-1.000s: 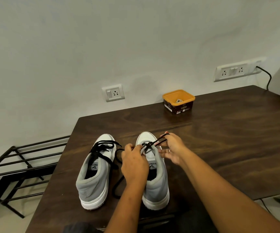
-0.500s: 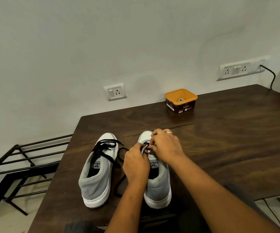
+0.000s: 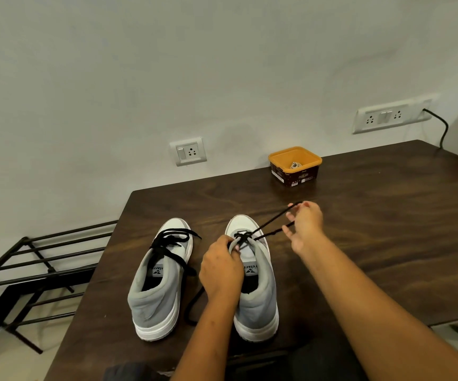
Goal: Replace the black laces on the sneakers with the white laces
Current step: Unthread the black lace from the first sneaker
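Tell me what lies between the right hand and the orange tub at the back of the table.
Head view: only bare dark table lies between the right hand and the orange tub.

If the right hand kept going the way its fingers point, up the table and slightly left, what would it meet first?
Probably nothing close: the right hand, pulling the black lace, has bare table ahead. The orange tub near the wall lies roughly in that line, though depth is hard to judge.

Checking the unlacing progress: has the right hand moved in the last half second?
Yes. The right hand has swung from over the right sneaker toe out to the right, toward the orange tub, drawing the black lace taut.
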Motion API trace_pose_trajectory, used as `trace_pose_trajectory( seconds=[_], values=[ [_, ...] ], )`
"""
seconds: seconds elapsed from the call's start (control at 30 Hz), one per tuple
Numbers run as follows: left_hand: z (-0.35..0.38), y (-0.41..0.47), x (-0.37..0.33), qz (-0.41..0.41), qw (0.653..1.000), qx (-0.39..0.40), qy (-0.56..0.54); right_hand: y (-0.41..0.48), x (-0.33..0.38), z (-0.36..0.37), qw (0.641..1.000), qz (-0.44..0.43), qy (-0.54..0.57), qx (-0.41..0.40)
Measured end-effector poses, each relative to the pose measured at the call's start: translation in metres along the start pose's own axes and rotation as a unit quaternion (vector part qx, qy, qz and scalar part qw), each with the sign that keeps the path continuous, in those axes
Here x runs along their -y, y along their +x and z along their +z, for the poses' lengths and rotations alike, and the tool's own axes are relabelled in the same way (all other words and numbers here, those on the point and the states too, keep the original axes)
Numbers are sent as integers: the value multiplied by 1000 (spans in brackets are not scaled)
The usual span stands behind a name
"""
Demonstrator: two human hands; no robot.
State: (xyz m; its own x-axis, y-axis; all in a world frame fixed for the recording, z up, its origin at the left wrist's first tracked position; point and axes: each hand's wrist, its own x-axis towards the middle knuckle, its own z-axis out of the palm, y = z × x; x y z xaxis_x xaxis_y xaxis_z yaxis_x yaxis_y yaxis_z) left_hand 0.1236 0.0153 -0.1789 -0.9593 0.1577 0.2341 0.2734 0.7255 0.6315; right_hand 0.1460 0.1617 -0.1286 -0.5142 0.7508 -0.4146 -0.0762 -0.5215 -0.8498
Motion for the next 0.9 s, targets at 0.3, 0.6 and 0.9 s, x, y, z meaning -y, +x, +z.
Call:
trace_pose_trajectory(
  seconds=[0.3,0.6,0.9],
  values=[
    [0,0,-1,1,1000,2,4,-9,-16,-1,790,-339,-509,22],
    [-1,0,-2,5,1000,13,0,-25,-48,8,545,-443,-695,152],
    [-1,1,0,4,1000,9,-16,-26,-50,9,568,-441,-682,131]
  ],
)
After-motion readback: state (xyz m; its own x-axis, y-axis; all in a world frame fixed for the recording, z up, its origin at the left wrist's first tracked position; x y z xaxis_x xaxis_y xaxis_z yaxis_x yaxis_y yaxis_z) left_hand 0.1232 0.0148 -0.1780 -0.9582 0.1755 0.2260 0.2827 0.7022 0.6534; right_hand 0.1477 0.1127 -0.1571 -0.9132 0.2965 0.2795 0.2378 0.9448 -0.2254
